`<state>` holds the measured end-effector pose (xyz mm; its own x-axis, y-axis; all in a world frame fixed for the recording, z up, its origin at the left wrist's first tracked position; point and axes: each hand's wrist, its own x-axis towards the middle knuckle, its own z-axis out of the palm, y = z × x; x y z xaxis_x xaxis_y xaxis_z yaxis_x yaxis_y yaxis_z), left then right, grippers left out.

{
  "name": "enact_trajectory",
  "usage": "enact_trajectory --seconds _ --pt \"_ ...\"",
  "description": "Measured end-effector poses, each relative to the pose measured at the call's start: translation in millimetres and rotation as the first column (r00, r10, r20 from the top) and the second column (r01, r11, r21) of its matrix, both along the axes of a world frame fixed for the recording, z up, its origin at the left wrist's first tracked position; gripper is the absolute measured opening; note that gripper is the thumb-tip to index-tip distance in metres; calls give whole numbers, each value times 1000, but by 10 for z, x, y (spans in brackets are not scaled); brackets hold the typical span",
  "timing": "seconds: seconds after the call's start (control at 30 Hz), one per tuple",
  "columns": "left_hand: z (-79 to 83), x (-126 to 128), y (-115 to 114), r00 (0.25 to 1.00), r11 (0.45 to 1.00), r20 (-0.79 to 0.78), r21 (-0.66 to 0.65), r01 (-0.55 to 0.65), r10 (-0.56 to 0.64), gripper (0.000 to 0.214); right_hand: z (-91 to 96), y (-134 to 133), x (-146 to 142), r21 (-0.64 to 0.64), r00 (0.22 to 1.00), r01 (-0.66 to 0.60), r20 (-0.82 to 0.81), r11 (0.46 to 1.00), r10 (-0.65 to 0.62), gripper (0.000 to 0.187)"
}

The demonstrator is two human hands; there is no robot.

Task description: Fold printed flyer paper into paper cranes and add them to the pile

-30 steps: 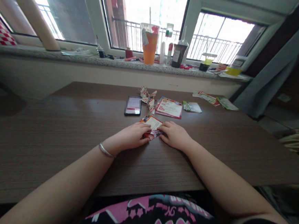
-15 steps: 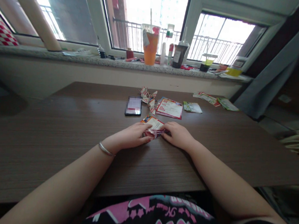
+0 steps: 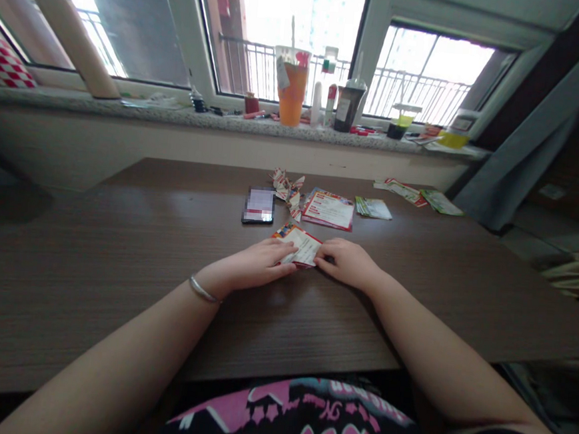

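A small printed paper sheet, white with red edges and a colourful top left corner, lies on the table in front of me. My left hand rests over its left part, fingers stretched out on the surface. At the sheet's right edge, my right hand has its fingers curled and thumb drawn in, closed on the margin. Its fingertips are partly hidden. Just beyond the sheet are a stack of similar printed sheets, a crumpled striped paper strip and a phone.
A pile of small cards lies right of the stack, with more colourful cards farther right on the brown table. The windowsill holds an orange drink cup, a dark drink cup, bottles and small items.
The sheet's lower edge, which showed a raised patterned flap between my hands, now looks flat with its white face up. My right hand has shifted very slightly; the left stays on the sheet.
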<state>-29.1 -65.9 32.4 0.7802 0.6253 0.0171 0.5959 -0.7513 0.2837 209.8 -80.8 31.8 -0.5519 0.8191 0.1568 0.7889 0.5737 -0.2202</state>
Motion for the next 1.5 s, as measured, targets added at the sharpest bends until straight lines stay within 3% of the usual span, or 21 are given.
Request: enact_trajectory --seconds 0.37,0.6,1.0,1.13,1.3,1.5 --pt "-32 0 7 993 998 -120 55 3 4 55 -15 -2 10 1 998 -65 -8 998 65 15" --pt "-113 -28 15 996 994 -94 109 12 -1 58 -51 24 14 11 996 -95 -3 995 95 29" --pt "-60 -40 -11 992 993 -120 113 -28 41 54 -73 6 0 32 994 -106 -31 994 107 39" --pt "-56 -96 13 982 983 -150 154 -95 119 52 -69 15 4 39 997 -77 -14 996 78 34" --pt "32 -106 -9 980 980 -157 176 -98 126 38 -69 28 14 50 998 -54 -6 997 54 14" --pt "102 -102 -54 973 980 -199 178 -84 119 32 -65 37 16 72 999 -39 23 997 38 21"
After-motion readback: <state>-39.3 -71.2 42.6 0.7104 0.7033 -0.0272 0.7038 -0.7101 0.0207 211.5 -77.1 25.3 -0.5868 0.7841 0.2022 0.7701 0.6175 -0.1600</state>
